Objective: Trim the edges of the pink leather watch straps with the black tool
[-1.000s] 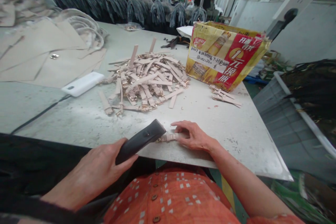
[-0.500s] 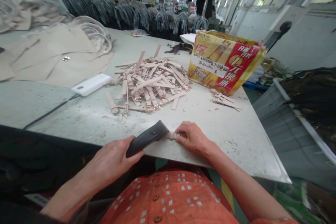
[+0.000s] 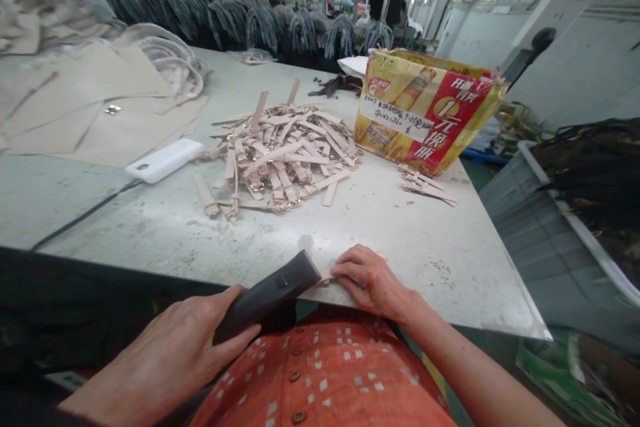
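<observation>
My left hand (image 3: 185,340) grips a black hand-held tool (image 3: 267,293) whose tip rests at the near edge of the grey table (image 3: 450,260). My right hand (image 3: 367,280) lies with curled fingers pressed down on a beige strap (image 3: 327,280), which is almost wholly hidden under the fingers and the tool tip. A pile of beige straps with gold buckles (image 3: 280,153) sits in the middle of the table, well beyond both hands.
A yellow and red cardboard box (image 3: 430,113) stands at the back right, with a few loose straps (image 3: 425,183) before it. A white power bank (image 3: 163,160) with a cable lies left. Beige sheets (image 3: 85,107) cover the far left. A grey crate (image 3: 550,233) stands right.
The tool tip and my right hand have drawn closer to the table's near edge, and the strap is now almost covered. The pile has not moved.
</observation>
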`<state>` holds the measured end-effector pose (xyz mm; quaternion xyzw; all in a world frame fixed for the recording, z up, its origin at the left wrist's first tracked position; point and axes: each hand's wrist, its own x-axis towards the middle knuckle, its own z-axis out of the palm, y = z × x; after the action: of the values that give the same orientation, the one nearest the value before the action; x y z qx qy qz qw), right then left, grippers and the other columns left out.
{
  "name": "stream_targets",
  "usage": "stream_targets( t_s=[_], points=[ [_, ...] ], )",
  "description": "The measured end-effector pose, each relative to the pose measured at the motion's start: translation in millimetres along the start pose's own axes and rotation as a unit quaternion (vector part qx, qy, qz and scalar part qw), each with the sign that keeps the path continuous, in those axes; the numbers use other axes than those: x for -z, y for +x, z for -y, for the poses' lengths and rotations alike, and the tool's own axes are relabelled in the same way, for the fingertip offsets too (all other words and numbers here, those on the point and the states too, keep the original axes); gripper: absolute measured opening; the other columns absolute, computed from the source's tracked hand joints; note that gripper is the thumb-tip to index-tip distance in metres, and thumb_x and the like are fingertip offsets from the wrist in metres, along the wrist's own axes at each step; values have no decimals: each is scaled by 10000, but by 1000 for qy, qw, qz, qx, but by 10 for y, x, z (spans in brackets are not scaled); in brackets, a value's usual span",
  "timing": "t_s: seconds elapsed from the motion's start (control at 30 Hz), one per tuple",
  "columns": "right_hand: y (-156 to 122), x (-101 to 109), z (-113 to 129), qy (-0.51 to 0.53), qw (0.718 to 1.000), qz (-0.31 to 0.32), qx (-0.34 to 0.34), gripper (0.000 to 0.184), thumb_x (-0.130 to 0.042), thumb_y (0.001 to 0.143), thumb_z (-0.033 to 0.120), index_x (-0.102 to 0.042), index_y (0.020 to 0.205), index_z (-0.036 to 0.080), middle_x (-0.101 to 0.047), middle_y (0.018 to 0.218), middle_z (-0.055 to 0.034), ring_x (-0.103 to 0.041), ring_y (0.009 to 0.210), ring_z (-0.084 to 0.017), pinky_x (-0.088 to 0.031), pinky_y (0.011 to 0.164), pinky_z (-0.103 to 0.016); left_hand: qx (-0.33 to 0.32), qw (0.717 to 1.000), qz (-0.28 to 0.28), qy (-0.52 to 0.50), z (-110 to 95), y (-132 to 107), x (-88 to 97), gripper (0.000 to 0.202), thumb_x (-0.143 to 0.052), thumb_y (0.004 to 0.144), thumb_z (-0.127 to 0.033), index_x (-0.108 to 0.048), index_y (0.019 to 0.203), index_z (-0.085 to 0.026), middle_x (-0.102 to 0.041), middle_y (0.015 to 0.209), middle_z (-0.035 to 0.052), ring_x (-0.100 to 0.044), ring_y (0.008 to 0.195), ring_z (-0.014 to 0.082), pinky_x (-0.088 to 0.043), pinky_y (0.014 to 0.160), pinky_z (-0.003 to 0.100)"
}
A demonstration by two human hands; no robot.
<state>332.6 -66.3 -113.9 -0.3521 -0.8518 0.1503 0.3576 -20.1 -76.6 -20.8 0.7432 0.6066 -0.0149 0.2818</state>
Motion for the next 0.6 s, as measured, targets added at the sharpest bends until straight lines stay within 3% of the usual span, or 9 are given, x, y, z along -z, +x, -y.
stream_targets(
  t_s=[0.17, 0.37, 0.6],
  points=[
    [-6, 5, -28, 59, 994, 26, -91, 324, -822, 972, 79, -797, 1271, 199, -808, 1082, -93, -735, 1019, -260, -605, 924, -390, -7, 998, 66, 0, -56, 3, -7, 465, -622, 935, -692, -860, 1066, -315, -931, 1013, 51, -875, 960, 314, -582, 822, 374],
    [43, 37, -6, 105, 975, 61, -187, 436, -849, 945, 120, -785, 1365, 221, -814, 1126, -75, -759, 1038, -243, -616, 978, -397, -36, 997, 55, -25, -266, 161, 45, 341, -675, 933, -572, -851, 960, -281, -917, 947, 66, -861, 907, 297, -602, 812, 351],
    [16, -56, -13, 126, 964, 26, -234, 755, -808, 841, 76, -699, 1568, 246, -850, 1187, -74, -801, 1060, -258, -650, 1032, -430, -40, 996, 75, 15, -599, 342, 70, 344, -590, 946, -469, -834, 1078, -268, -932, 1081, 107, -887, 1061, 350, -610, 895, 408]
  ],
)
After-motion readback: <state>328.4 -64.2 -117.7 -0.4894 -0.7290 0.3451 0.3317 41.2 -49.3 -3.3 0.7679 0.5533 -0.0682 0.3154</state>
